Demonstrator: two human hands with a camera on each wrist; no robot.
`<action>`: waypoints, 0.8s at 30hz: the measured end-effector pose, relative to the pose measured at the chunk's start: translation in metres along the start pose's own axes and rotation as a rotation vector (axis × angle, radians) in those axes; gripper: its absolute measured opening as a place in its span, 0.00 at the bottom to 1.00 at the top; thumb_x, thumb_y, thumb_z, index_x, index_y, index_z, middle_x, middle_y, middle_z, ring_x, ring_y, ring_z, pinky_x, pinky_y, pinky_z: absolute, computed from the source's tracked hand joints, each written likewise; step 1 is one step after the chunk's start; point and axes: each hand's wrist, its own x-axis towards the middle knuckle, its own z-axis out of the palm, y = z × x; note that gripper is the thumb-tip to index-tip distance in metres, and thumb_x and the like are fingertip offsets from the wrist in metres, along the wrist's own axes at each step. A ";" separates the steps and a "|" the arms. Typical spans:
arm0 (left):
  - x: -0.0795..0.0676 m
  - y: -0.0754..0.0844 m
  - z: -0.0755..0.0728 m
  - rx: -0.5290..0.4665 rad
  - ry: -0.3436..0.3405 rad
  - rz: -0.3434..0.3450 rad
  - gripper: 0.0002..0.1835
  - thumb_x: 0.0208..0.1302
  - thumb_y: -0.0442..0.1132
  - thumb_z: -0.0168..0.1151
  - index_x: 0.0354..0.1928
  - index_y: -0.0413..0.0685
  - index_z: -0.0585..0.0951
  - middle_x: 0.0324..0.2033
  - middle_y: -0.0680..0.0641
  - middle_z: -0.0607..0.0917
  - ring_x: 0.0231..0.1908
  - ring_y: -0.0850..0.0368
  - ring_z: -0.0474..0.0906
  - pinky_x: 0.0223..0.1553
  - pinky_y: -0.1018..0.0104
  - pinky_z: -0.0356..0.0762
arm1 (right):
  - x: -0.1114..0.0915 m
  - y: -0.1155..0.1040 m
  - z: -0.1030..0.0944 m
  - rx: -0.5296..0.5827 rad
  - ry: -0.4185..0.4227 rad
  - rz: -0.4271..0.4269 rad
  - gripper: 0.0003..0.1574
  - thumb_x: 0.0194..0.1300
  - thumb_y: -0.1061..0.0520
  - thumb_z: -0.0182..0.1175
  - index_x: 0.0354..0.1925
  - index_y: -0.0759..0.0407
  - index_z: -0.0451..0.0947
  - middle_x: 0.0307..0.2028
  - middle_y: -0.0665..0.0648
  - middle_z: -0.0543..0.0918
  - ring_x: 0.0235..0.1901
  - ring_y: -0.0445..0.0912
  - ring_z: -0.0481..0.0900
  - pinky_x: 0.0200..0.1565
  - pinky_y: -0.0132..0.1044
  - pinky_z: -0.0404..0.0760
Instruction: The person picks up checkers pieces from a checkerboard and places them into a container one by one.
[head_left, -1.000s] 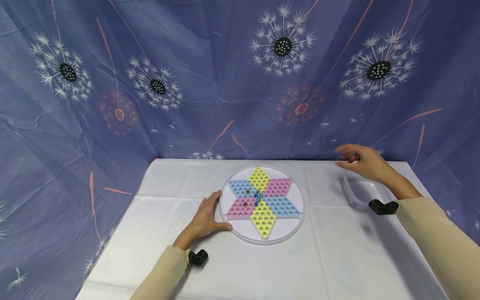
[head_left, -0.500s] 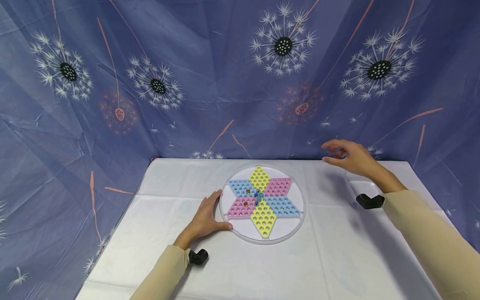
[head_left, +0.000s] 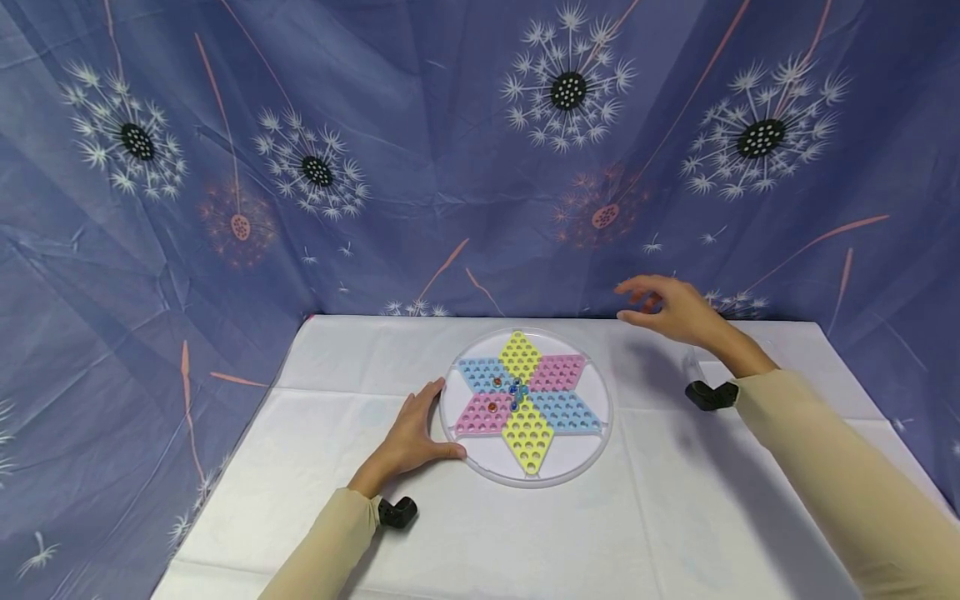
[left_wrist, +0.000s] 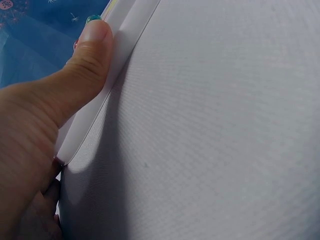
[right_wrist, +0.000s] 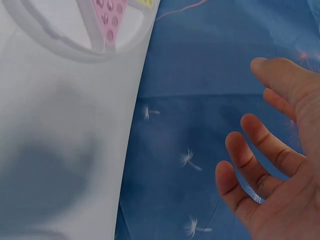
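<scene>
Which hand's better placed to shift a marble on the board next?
Probably the right hand: it hovers clear of the board, while the left hand rests against the board's edge, seemingly steadying it.

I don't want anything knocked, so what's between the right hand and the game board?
The head view shows no object between the right hand and the game board, only white cloth, partly shadowed.
</scene>
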 end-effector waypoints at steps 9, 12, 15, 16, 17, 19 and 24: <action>0.001 0.000 0.000 0.002 0.005 0.002 0.70 0.40 0.55 0.87 0.81 0.43 0.53 0.78 0.38 0.58 0.79 0.42 0.49 0.79 0.49 0.36 | 0.017 -0.015 0.018 0.040 -0.050 -0.038 0.27 0.68 0.49 0.70 0.62 0.54 0.80 0.50 0.65 0.83 0.42 0.54 0.84 0.42 0.54 0.84; 0.001 0.001 -0.001 0.001 0.003 -0.004 0.70 0.40 0.55 0.87 0.81 0.43 0.53 0.78 0.38 0.58 0.79 0.42 0.49 0.79 0.49 0.36 | 0.023 -0.020 0.028 0.066 -0.068 -0.048 0.27 0.68 0.50 0.70 0.62 0.54 0.80 0.50 0.63 0.83 0.42 0.53 0.84 0.43 0.53 0.84; 0.001 0.001 -0.001 0.001 0.001 -0.009 0.70 0.40 0.55 0.87 0.81 0.43 0.53 0.78 0.38 0.58 0.79 0.42 0.48 0.79 0.49 0.36 | 0.028 -0.023 0.039 0.085 -0.085 -0.056 0.26 0.68 0.51 0.70 0.63 0.53 0.80 0.50 0.62 0.83 0.42 0.53 0.84 0.42 0.52 0.84; 0.001 0.001 -0.001 0.003 0.000 -0.010 0.70 0.40 0.55 0.87 0.81 0.44 0.53 0.79 0.38 0.58 0.79 0.42 0.48 0.79 0.49 0.36 | 0.030 -0.025 0.042 0.096 -0.090 -0.060 0.26 0.68 0.51 0.70 0.63 0.53 0.80 0.50 0.63 0.83 0.42 0.53 0.84 0.42 0.52 0.84; 0.001 0.001 -0.001 0.004 0.001 -0.008 0.70 0.40 0.55 0.87 0.81 0.43 0.53 0.78 0.38 0.58 0.79 0.42 0.49 0.79 0.49 0.36 | 0.032 -0.026 0.046 0.105 -0.093 -0.063 0.26 0.68 0.52 0.70 0.62 0.54 0.80 0.50 0.63 0.83 0.42 0.53 0.84 0.42 0.52 0.84; 0.001 0.001 -0.001 0.007 0.002 -0.007 0.70 0.40 0.55 0.87 0.81 0.43 0.53 0.78 0.38 0.58 0.79 0.42 0.49 0.79 0.49 0.36 | 0.035 -0.030 0.053 0.121 -0.101 -0.065 0.26 0.68 0.53 0.70 0.62 0.54 0.80 0.51 0.64 0.83 0.42 0.54 0.84 0.42 0.51 0.84; 0.001 0.001 0.000 0.003 0.002 -0.008 0.70 0.40 0.55 0.87 0.81 0.43 0.54 0.78 0.37 0.58 0.79 0.41 0.49 0.79 0.48 0.36 | 0.039 -0.041 0.070 0.139 -0.137 -0.053 0.27 0.67 0.53 0.71 0.62 0.53 0.80 0.51 0.64 0.82 0.43 0.54 0.84 0.45 0.52 0.83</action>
